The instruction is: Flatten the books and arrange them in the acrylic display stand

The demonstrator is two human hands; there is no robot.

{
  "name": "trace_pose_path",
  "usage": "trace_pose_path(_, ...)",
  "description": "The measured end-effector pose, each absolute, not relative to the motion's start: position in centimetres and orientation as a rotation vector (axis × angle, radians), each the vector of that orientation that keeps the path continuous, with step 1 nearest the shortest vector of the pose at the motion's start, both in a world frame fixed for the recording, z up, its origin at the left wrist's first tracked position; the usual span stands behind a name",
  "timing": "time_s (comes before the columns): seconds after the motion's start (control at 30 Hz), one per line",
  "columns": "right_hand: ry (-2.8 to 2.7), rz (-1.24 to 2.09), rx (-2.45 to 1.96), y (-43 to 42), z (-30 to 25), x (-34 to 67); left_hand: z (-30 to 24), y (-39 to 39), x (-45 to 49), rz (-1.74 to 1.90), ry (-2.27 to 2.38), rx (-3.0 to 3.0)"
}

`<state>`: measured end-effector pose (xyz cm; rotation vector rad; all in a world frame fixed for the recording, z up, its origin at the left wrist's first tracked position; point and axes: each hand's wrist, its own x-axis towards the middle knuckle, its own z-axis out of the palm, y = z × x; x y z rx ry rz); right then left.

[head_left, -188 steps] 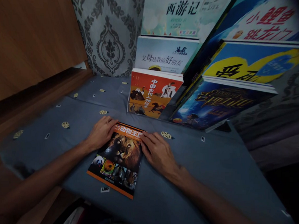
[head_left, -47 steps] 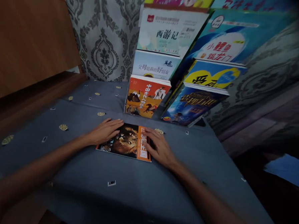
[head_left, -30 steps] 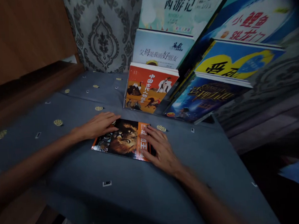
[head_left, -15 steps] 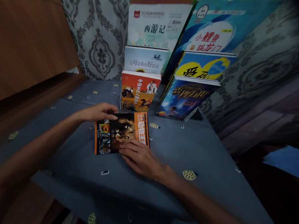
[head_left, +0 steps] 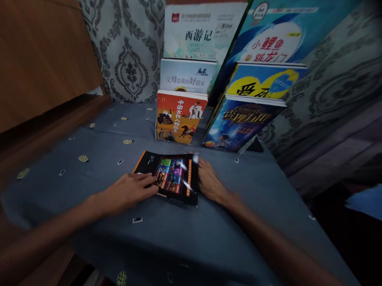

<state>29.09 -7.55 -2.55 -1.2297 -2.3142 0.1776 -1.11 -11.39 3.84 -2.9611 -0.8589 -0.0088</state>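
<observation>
A thin book (head_left: 170, 174) lies on the cloth-covered table with its black back cover up, showing small coloured pictures and an orange strip. Its right side looks slightly raised. My left hand (head_left: 132, 191) rests on the book's lower left part, fingers stretched out over the cover. At the right edge my right hand (head_left: 210, 180) grips the book, its fingertips partly hidden behind that edge.
Beyond the book, a rack holds several upright books, among them an orange one (head_left: 180, 118) and a dark blue one (head_left: 241, 123). The patterned blue tablecloth (head_left: 107, 143) covers the table. A wooden panel (head_left: 36, 57) stands at the left.
The book has turned over from its lion front cover to its black back. My left hand moved from its top edge to the lower left; my right hand moved to its right edge.
</observation>
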Motion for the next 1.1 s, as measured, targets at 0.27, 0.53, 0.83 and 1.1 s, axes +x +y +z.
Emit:
trace_pose_path(0.27,-2.316,0.119,-1.379,-7.5,-2.5,29.8,4.7,-11.7,0.1,0.053,-0.786,-2.959)
trace_pose_path(0.53,-2.221,0.116,-1.497,-7.5,-2.7,29.9,3.7,-7.9,3.8,-0.002,-0.830,-2.924)
trace_pose_path(0.83,-2.027,0.031,-1.533,-8.1,-1.2,29.4,1.6,-6.2,4.6,-0.122,-0.950,-2.885)
trace_pose_path(1.1,-2.339,0.185,-1.238,-10.0,-1.3,24.9,0.7,-6.3,4.7,-0.187,-0.963,-2.892)
